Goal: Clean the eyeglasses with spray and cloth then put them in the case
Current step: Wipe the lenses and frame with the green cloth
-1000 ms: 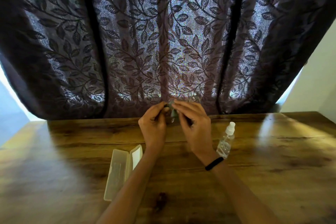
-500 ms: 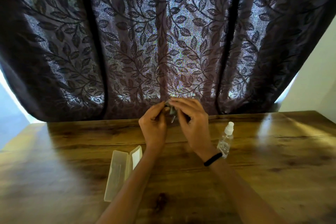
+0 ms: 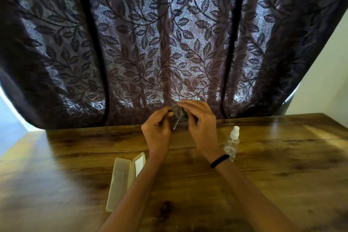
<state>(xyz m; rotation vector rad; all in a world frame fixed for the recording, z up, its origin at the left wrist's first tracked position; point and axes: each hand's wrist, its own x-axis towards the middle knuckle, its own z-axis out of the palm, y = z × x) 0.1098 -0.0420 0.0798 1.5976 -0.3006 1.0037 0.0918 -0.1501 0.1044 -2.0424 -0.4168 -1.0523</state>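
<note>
1. Fingers [image 3: 162, 117] of the left hand [image 3: 156, 131] pinch the eyeglasses [image 3: 175, 124]. The right hand [image 3: 203, 127] clamps a greenish cloth [image 3: 183, 114] against them, above the table's [image 3: 282, 167] far edge.
2. Nearest, the pale case [image 3: 120, 177] lies open beside the left forearm.
3. Farther back, the spray bottle [image 3: 232, 142] stands upright just beside the right wrist, which wears a black band [image 3: 219, 160].
4. Behind everything hangs a dark leaf-patterned curtain [image 3: 169, 43].

Two hands [image 3: 156, 133] [image 3: 202, 128], one pair of eyeglasses [image 3: 176, 121], one spray bottle [image 3: 232, 143], one case [image 3: 122, 177], one curtain [image 3: 169, 43].
</note>
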